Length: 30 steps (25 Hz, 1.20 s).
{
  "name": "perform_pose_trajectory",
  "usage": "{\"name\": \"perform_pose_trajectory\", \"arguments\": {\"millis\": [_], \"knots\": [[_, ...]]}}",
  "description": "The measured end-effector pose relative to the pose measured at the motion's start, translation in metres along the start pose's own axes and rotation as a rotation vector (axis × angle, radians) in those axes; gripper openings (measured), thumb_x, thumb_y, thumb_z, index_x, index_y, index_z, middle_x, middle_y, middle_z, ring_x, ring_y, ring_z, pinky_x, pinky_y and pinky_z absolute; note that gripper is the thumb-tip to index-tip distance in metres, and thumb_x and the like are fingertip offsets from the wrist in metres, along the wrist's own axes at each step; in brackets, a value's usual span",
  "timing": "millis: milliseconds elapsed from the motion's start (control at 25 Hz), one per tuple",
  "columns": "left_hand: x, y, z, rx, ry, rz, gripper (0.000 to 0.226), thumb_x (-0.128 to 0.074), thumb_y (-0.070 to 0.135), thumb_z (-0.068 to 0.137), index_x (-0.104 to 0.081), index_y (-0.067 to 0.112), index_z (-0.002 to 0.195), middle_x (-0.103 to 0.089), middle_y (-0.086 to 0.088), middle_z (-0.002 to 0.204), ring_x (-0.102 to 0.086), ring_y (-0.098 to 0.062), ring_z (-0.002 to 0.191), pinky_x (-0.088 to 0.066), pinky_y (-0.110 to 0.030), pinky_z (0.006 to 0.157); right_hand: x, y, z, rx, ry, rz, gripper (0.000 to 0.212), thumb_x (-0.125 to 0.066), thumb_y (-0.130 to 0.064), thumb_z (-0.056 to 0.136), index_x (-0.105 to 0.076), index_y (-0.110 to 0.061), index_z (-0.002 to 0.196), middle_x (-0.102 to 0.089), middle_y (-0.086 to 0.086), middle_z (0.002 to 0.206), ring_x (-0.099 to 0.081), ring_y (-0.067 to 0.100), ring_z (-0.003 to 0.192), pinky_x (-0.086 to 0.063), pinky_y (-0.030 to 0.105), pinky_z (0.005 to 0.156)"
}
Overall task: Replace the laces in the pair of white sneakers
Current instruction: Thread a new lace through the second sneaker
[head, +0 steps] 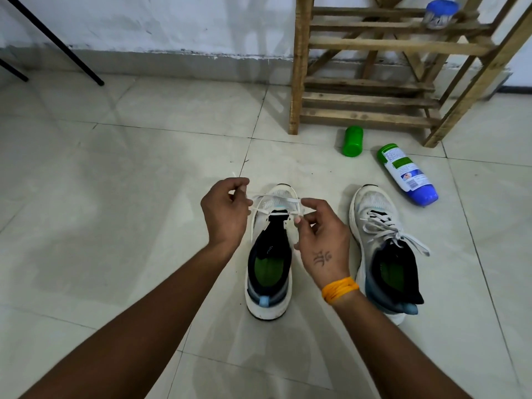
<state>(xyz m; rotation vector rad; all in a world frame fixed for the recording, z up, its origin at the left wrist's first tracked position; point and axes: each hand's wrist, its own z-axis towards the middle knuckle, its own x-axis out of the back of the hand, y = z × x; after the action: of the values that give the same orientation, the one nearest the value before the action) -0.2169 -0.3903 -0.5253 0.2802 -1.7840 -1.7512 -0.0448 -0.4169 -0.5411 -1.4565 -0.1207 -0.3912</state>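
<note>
Both forearms reach over the tiled floor. The left hand and right hand each pinch the white lace in a narrow grip above the near sneaker. The laced sneaker stands just beside, to the right.

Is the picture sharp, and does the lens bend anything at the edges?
Head view: the sneakers and hands are fairly sharp; the wide lens makes the wooden rack lean and blurs the jar at the corner; the floor tiles show soft glare.

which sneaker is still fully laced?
The right sneaker, laced to the top with loose ends. The left sneaker, between both hands, has lace only through its lowest eyelets.
</note>
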Motion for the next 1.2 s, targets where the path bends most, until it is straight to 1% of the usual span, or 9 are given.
{"name": "perform_pose_trajectory", "arguments": {"millis": [80,120,240,400,480,680,800,1000,1200], "knots": [[0.001,0.017,-0.002,-0.05,-0.029,-0.056,0.021,-0.061,0.005,0.097,-0.074,0.016,0.111,-0.071,-0.005,0.091,-0.072,-0.018,0.067,-0.063,-0.039,0.063,0.005,-0.017,0.015,-0.142,-0.048,0.128,0.031,-0.07,-0.01,0.093,-0.066,-0.023,0.121,-0.069,-0.009,0.074,-0.07,0.021,0.058,-0.062,0.045,0.069],[0.001,0.026,-0.002,-0.059,-0.044,-0.087,0.028,-0.063,0.004,0.096,-0.071,0.019,0.118,-0.07,-0.006,0.091,-0.073,-0.019,0.069,-0.063,-0.036,0.064,0.008,-0.028,0.023,-0.178,-0.056,0.175,0.03,-0.07,-0.007,0.092,-0.068,-0.021,0.118,-0.071,-0.006,0.074,-0.07,0.021,0.059,-0.063,0.047,0.072],[0.002,0.055,0.003,-0.055,-0.072,-0.16,0.043,-0.068,0.001,0.094,-0.062,0.02,0.132,-0.069,-0.008,0.09,-0.074,-0.021,0.072,-0.063,-0.034,0.069,0.018,-0.062,0.045,-0.17,-0.049,0.216,0.014,-0.068,-0.004,0.092,-0.074,-0.017,0.095,-0.074,0.003,0.074,-0.069,0.019,0.063,-0.062,0.051,0.074],[0.009,0.104,0.01,-0.142,-0.101,-0.181,0.012,-0.068,0.001,0.094,-0.073,0.009,0.101,-0.074,-0.006,0.085,-0.075,-0.018,0.074,-0.064,-0.041,0.076,0.033,-0.118,0.061,-0.079,-0.07,0.27,0.009,-0.067,-0.011,0.096,-0.071,-0.008,0.089,-0.073,0.013,0.078,-0.064,0.014,0.059,-0.062,0.039,0.065],[0.013,0.125,0.016,-0.191,-0.081,-0.163,0.01,-0.067,0.001,0.094,-0.074,0.008,0.094,-0.075,-0.003,0.084,-0.075,-0.017,0.075,-0.064,-0.039,0.076,0.038,-0.14,0.068,-0.045,-0.089,0.287,0.009,-0.064,-0.008,0.098,-0.069,-0.004,0.091,-0.073,0.015,0.079,-0.062,0.013,0.058,-0.058,0.031,0.06],[0.023,0.167,0.053,-0.234,-0.046,-0.111,0.013,-0.065,0.0,0.093,-0.073,0.008,0.088,-0.073,-0.003,0.079,-0.075,-0.017,0.074,-0.064,-0.047,0.078,0.044,-0.189,0.087,-0.004,-0.145,0.289,0.007,-0.062,-0.006,0.098,-0.068,-0.002,0.096,-0.074,0.018,0.086,-0.065,0.017,0.066,-0.057,0.027,0.06],[0.019,0.184,0.058,-0.28,-0.069,-0.113,0.011,-0.067,0.004,0.092,-0.074,0.011,0.089,-0.074,0.002,0.076,-0.075,-0.018,0.075,-0.063,-0.048,0.078,0.044,-0.197,0.09,-0.012,-0.153,0.288,0.007,-0.062,-0.008,0.098,-0.068,-0.005,0.096,-0.075,0.016,0.089,-0.069,0.021,0.072,-0.061,0.032,0.065],[0.021,0.223,0.056,-0.423,-0.094,-0.113,0.013,-0.069,0.01,0.091,-0.074,0.022,0.089,-0.074,0.007,0.079,-0.074,-0.016,0.08,-0.062,-0.047,0.081,0.052,-0.222,0.098,0.018,-0.129,0.328,0.008,-0.059,-0.003,0.097,-0.067,-0.002,0.096,-0.075,0.018,0.086,-0.068,0.019,0.067,-0.059,0.036,0.065],[0.024,0.276,0.054,-0.449,-0.145,-0.187,0.01,-0.066,0.008,0.096,-0.075,0.013,0.094,-0.075,0.001,0.08,-0.074,-0.017,0.075,-0.063,-0.043,0.079,0.075,-0.274,0.119,0.149,-0.091,0.332,0.009,-0.062,-0.016,0.099,-0.069,-0.011,0.096,-0.076,0.007,0.082,-0.07,0.018,0.068,-0.059,0.038,0.065]]}}
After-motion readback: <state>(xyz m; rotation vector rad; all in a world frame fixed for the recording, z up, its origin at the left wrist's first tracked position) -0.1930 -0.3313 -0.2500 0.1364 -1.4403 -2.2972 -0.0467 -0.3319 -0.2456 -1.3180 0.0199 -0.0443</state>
